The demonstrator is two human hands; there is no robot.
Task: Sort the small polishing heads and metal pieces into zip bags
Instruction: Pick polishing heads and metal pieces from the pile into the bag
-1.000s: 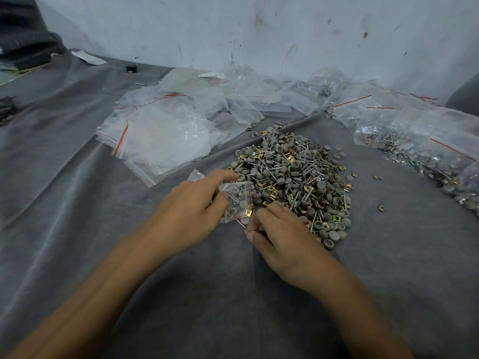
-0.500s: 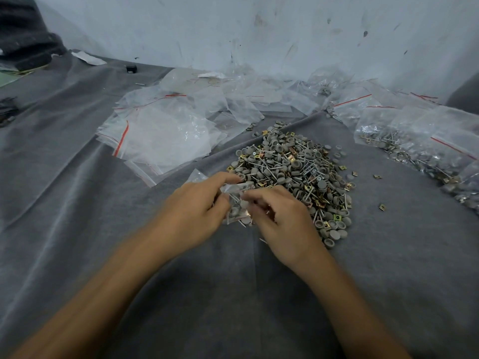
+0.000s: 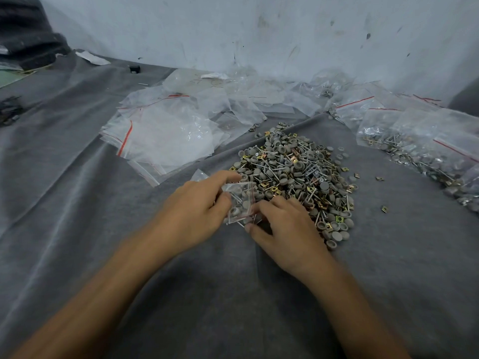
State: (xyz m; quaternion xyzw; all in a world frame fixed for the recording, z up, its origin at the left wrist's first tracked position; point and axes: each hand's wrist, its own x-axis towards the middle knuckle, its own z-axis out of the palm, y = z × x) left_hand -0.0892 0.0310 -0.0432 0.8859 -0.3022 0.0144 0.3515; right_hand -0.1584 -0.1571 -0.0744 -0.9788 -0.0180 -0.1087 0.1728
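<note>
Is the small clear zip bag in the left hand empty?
No, grey round polishing heads show through the small clear zip bag that the left hand pinches.

- wall [image 3: 259, 35]: whitish, scuffed, dark-specked;
- cloth [image 3: 64, 203]: grey, creased, spreading from the wall's foot toward the viewer;
- dark bundle [image 3: 26, 35]: against the wall, far left

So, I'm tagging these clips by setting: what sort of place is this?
Probably a small, informal packing workshop: a heap of small parts loose on a grey cloth, empty zip bags piled beside it, and a scuffed bare wall behind.
</note>
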